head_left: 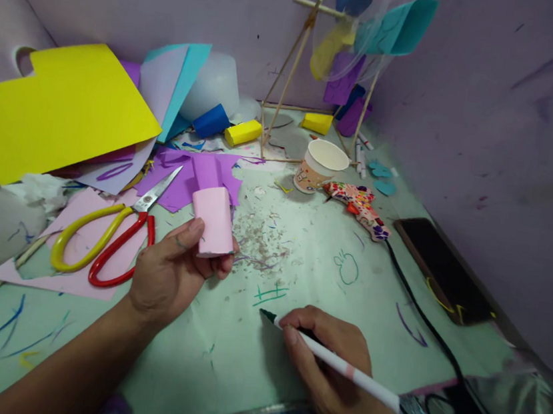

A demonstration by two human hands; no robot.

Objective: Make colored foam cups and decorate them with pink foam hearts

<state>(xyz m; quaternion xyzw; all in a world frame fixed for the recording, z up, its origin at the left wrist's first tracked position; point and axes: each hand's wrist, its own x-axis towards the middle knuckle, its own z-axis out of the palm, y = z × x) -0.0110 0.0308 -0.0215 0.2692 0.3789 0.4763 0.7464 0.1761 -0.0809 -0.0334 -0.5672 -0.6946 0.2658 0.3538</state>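
My left hand (173,268) is closed round a small pink paper tube (214,221), thumb on its near side and fingers behind. Between the thumb and fingers of my right hand (329,354) is a white marker (350,370) with a dark green tip, pointing left just above the table. Near that tip, green crossed lines (270,293) are drawn on the pale green tabletop (232,363). Left of my left hand lie scissors (125,229) with one yellow and one red handle, resting on pink paper (87,231). Purple paper (174,177) lies behind the pink tube.
Behind stands a stick frame (293,68) hung with coloured paper pieces. A paper cup (319,165), a flower-patterned glue gun (360,207) with a black cord and a dark phone (443,268) lie to the right. Yellow card (66,114) leans at left.
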